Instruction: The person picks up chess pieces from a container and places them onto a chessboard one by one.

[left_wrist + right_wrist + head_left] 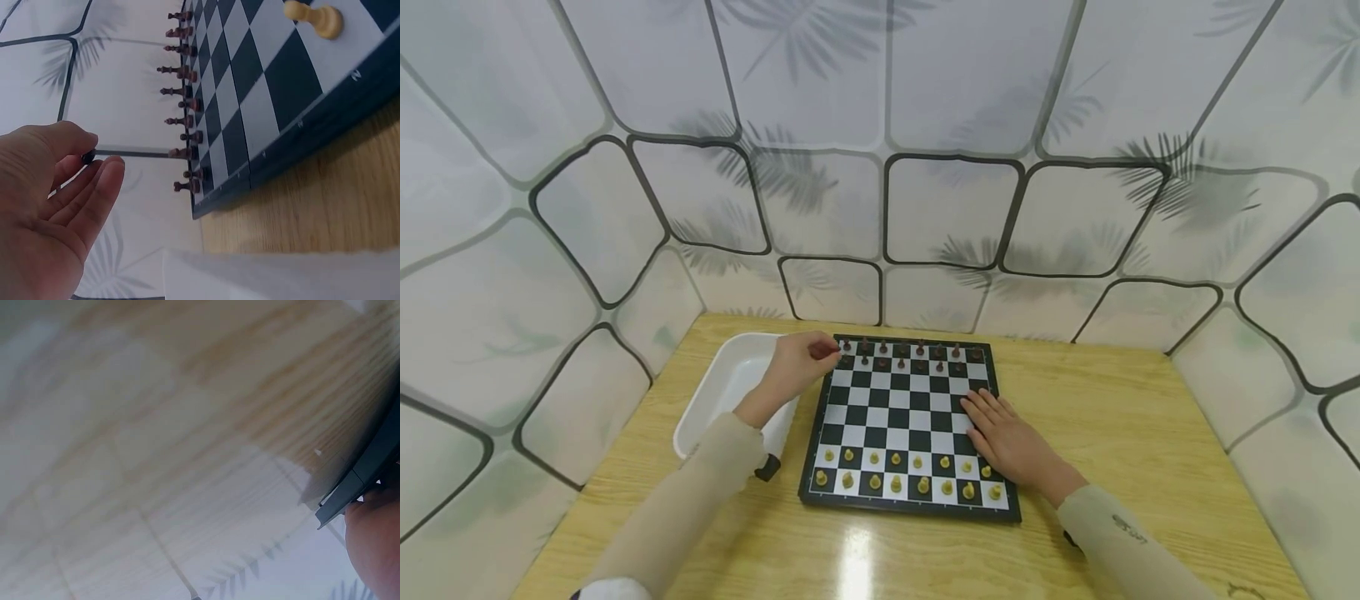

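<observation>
A chessboard lies on a pale wooden worktop, and everything else can be placed from it. The left hand is at the board's far left corner, its thumb and fingertips drawn together over the corner squares; in the left wrist view a small dark thing shows pinched between thumb and forefinger, most likely a dark chess piece, though too little of it is visible to be sure. The dark pieces stand in two rows along the board's far edge, seen again from the left wrist camera as a line of brown figures running along the board's rim. The right hand lies flat on the board's right side, fingers straight and spread, pressing down and gripping nothing; the right wrist view shows only a bit of that hand beside the board's dark edge. The light pieces stand in two rows along the board's near edge, just to the left of the right hand. A white tray sits on the worktop just left of the board, under the left forearm. Panelled walls with a leaf pattern rise beyond the board's far edge and on both sides.
</observation>
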`<state>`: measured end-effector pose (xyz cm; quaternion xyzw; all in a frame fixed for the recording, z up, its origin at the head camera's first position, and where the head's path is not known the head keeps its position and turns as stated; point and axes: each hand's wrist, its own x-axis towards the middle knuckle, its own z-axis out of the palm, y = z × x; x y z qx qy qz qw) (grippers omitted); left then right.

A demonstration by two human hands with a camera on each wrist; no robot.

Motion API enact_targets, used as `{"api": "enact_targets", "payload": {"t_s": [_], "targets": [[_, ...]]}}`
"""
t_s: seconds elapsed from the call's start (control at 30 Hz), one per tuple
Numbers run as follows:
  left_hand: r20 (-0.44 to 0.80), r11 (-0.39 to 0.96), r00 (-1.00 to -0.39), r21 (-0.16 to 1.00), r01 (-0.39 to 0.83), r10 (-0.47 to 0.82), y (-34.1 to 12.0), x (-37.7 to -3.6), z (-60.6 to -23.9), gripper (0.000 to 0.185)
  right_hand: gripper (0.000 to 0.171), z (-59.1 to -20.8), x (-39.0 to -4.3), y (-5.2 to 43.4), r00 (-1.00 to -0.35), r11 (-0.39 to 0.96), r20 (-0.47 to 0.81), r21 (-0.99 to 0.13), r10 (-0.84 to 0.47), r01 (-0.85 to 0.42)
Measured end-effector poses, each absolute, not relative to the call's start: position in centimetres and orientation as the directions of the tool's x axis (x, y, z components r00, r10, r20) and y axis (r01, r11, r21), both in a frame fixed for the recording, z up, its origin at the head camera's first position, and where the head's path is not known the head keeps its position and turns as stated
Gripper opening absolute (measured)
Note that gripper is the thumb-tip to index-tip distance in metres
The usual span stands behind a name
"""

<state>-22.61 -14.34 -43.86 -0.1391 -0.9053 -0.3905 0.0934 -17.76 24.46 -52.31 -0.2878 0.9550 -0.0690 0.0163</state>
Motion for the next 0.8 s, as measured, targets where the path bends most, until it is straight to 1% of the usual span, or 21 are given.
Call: {"api": "enact_targets", "payload": {"t_s": [0.1, 0.2, 0.57, 0.8], "targets": [[0.291, 0.652, -0.936, 0.674, 0.348, 0.199, -13.3, -23.1, -44.0, 0.015, 0.06, -52.4, -17.8, 24.5, -0.833, 0.823, 0.019, -0.141, -0.553, -0.55], [0.28, 0.659, -0.937, 0.668, 0.346, 0.208, -12.2, -23.4, -43.9, 0.016, 0.06, -52.5, -17.8, 24.6, -0.831, 0.822, 0.023, -0.136, -0.556, -0.553], [0.19, 0.659, -0.96, 0.698, 0.281, 0.208, -8.9, -24.3, -43.7, 0.018, 0.06, -52.5, -17.8, 24.5, -0.826, 0.818, 0.026, -0.125, -0.563, -0.562], [0.163, 0.605, -0.955, 0.744, 0.285, 0.249, -6.7, -24.9, -43.5, 0.019, 0.06, -52.6, -17.8, 24.6, -0.826, 0.819, 0.033, -0.119, -0.562, -0.562]]}}
